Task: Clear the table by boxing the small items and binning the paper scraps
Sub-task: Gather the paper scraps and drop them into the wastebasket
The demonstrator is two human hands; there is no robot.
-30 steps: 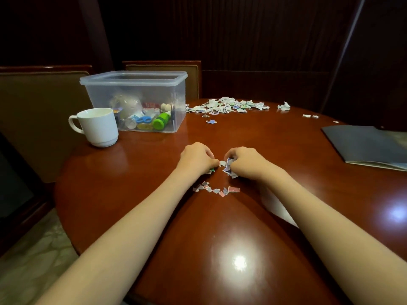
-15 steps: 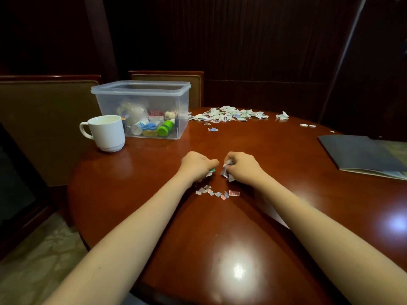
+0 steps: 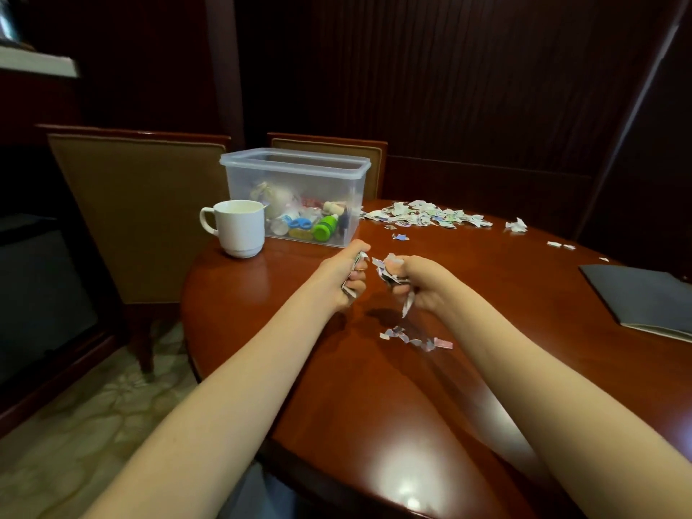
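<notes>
Two fistfuls of torn printed paper scraps are held above the round polished wooden table. The left hand is clenched on one bundle and the right hand on another, with loose ends hanging from the right fist; the fists are close together but not touching.

Directly below the right hand, a short row of leftover scraps lies on the surface, nearer the near edge, its long axis running left to right. The right hand is judged the nearer one for that row.

A larger heap of scraps is spread along the far edge, well apart from both hands, also elongated left to right. Beside it stands the clear lidless plastic box, already holding small items, with a white ceramic mug just at its left. No bin is visible, so the disposal direction cannot be determined.
</notes>
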